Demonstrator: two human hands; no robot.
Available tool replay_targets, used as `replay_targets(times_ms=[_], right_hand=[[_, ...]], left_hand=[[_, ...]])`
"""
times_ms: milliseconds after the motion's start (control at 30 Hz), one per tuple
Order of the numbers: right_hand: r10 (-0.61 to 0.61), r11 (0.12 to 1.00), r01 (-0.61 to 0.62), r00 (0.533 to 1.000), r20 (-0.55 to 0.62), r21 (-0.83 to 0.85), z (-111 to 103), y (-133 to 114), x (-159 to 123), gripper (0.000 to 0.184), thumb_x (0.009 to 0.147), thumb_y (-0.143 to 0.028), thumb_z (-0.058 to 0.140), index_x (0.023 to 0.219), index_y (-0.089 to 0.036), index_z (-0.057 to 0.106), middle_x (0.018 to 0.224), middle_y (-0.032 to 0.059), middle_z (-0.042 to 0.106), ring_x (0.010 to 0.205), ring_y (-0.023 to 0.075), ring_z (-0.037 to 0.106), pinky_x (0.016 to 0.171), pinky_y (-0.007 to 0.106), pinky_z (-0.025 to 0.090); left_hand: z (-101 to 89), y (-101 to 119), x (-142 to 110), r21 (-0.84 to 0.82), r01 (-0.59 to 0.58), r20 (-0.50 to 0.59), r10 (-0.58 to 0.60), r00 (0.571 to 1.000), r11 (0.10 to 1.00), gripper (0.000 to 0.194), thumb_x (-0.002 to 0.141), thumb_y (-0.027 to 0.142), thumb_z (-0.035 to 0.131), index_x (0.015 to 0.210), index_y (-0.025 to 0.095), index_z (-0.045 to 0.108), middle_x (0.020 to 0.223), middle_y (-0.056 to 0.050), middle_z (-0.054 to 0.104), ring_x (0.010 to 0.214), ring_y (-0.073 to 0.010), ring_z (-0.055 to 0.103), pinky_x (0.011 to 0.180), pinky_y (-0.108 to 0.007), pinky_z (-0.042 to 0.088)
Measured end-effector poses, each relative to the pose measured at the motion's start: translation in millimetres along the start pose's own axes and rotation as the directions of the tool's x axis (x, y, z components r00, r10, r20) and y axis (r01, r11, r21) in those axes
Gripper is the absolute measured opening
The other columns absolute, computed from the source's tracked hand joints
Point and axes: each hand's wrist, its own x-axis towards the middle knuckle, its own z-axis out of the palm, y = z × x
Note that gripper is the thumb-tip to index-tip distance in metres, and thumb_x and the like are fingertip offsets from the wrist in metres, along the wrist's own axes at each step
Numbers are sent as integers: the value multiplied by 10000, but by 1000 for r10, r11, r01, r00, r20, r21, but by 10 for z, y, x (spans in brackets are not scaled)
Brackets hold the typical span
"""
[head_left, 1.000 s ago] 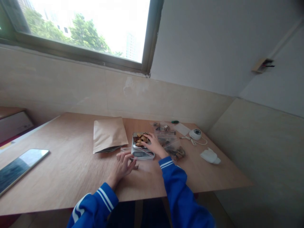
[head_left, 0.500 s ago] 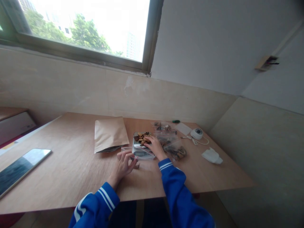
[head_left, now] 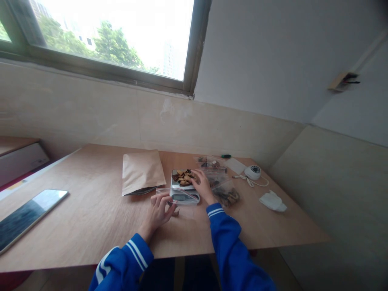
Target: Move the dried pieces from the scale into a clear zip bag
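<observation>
While the right hand [head_left: 202,186] reaches over the scale [head_left: 178,186], its grip is partly curled, thumb apart from the fingers, at the right side of a heap of dried brown slices [head_left: 182,178]; whether a piece is pinched, I cannot tell. The left hand [head_left: 158,211] is bent at the left side of a clear zip bag [head_left: 188,210]; its grip touches the film, though how firmly I cannot tell.

The slices lie heaped on the scale's plate, towards its far side. They look light, dry and rather stiff, with curled rims that probably snap or shed crumbs if squeezed, so a loose pinch on the broad middle of a few pieces seems best. The bag's film looks thin, limp and slippery, easiest to hold by its zip edge.

The zip bag lies across the near part of the scale, with a few dark pieces at its left. To the right, clear bags [head_left: 228,194] hold more brown dried pieces. Left of the scale, a brown paper pouch [head_left: 142,171] lies flat on the worktop [head_left: 100,214], mouth towards the near side; its contents are hidden.
</observation>
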Motion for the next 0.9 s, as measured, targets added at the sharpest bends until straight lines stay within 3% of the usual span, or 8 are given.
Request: replay_targets(times_ms=[133, 300, 500, 667, 900], right_hand=[[34, 999, -36, 983, 180, 7, 10, 114, 143, 658, 699, -52, 539, 1333, -218, 477, 1460, 98, 379, 1372, 233, 315, 1132, 420, 256], [90, 993, -111, 940, 328, 45, -1, 238, 261, 658, 636, -7, 532, 1272, -179, 534, 1362, 117, 511, 1280, 232, 455, 1094, 415, 324], [30, 998, -41, 966, 256, 38, -110, 175, 133, 451, 715, -154, 636, 1166, -160, 610, 1234, 132, 589, 1175, 241, 530, 1036, 415, 370], [87, 995, -94, 979, 183, 29, -184, 61, 44, 388, 689, -208, 697, 1074, -196, 652, 1114, 90, 625, 1031, 231, 585, 912, 374, 447], [95, 994, -101, 988, 122, 43, -173, 34, -31, 127, 723, -269, 652, 822, -191, 664, 858, 35, 627, 833, 195, 591, 785, 319, 472]], left_hand=[[8, -2, -6, -6, 1, 0, -1, 1000, 1000, 102, 831, 200, 573, 905, 203, 503, 845, -34, 641, 815, -172, 614, 738, -309, 407], [21, -12, -12, -5, 13, 6, -13, 1000, 1000, 101, 828, 205, 575, 902, 205, 507, 828, -28, 637, 794, -167, 614, 723, -306, 406], [37, -21, -24, -18, 11, 3, -11, 1000, 1000, 102, 830, 201, 572, 909, 205, 506, 843, -31, 637, 822, -170, 609, 737, -306, 409], [43, -23, -30, -3, 23, -7, -23, 1000, 1000, 103, 827, 222, 574, 904, 206, 507, 858, -40, 635, 819, -176, 608, 735, -313, 414], [33, -17, -10, 2, 17, -8, -17, 1000, 1000, 100, 839, 226, 571, 914, 203, 509, 872, -44, 631, 819, -170, 597, 732, -306, 415]])
